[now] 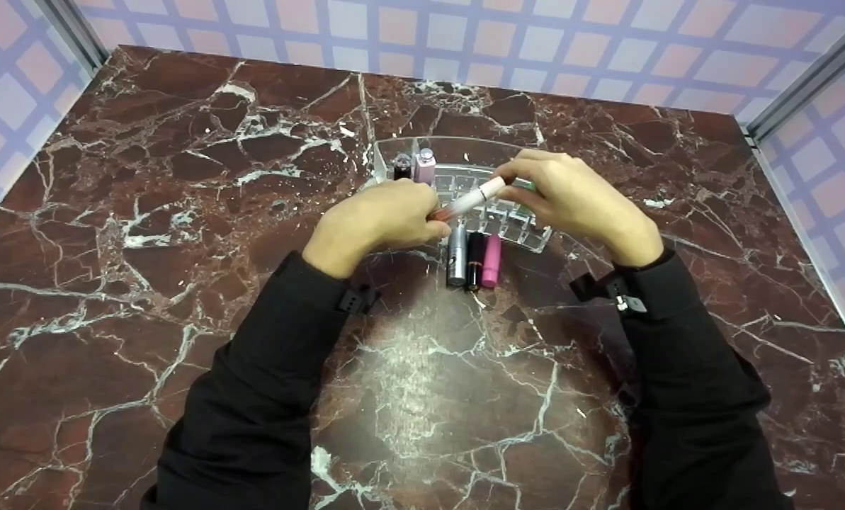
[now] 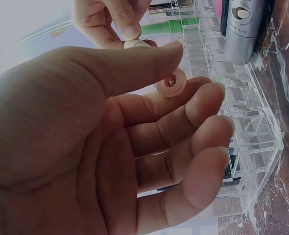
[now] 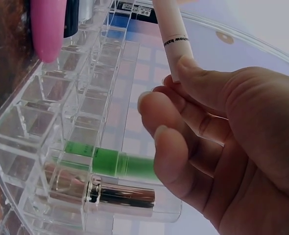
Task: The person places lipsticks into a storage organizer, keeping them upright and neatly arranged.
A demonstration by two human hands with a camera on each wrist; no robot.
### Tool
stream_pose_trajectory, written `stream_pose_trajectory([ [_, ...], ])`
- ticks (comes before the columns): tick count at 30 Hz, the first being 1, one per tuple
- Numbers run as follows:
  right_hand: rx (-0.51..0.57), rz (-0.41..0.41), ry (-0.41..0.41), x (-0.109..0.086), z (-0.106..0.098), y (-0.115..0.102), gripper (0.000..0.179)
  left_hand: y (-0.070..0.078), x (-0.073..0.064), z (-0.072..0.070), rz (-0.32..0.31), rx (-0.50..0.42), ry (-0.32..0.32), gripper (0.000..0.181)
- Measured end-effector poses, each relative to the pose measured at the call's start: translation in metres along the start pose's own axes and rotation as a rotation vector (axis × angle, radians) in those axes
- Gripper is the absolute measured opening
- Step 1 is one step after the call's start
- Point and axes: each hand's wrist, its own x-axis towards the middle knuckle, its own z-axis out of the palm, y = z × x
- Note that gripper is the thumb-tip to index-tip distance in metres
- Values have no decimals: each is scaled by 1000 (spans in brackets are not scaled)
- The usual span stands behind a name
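A lip gloss tube [image 1: 470, 201] with a white cap and a pinkish body slants above a clear acrylic organizer [image 1: 540, 242]. My left hand [image 1: 376, 221] pinches its bottom end between thumb and index finger; a round base label [image 2: 171, 82] faces the left wrist camera. At the other end, my right hand [image 1: 581, 200] grips the white cap [image 3: 178, 46] between thumb and fingers. A silver tube [image 1: 457, 261], a black tube [image 1: 474, 261] and a pink tube [image 1: 491, 261] lie side by side at the organizer's front edge.
Within the organizer are a green tube [image 3: 117, 162] and a tube with a shiny metallic cap [image 3: 127, 196]. A dark bottle [image 1: 402, 167] and a pale pink bottle [image 1: 426, 167] stand in its back left. Checked panels [image 1: 486, 39] border the marbled tabletop [image 1: 181, 340].
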Motion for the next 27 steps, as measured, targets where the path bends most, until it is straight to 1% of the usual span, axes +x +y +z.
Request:
stream_pose_trajectory([
  [6,10,-3,2,2,3,0,22,-1,-1,-2,-9,-6,-18,28],
  [8,23,4,-5,2,4,0,24,-2,-2,-3,-3,-4,-21,28],
  [16,31,69,-49,3,3,-4,28,-4,-3,-3,0,-46,-34,30],
  [20,27,93,-55,3,4,-5,29,-1,-2,-1,-7,-63,-62,31],
  [23,39,117,-68,3,6,-6,31,1,0,2,-24,-70,-89,31],
  [25,58,137,-70,4,7,-8,33,3,1,4,-35,-80,-104,32],
  [27,109,165,-74,4,8,-9,34,5,1,5,-32,-86,-118,33],
])
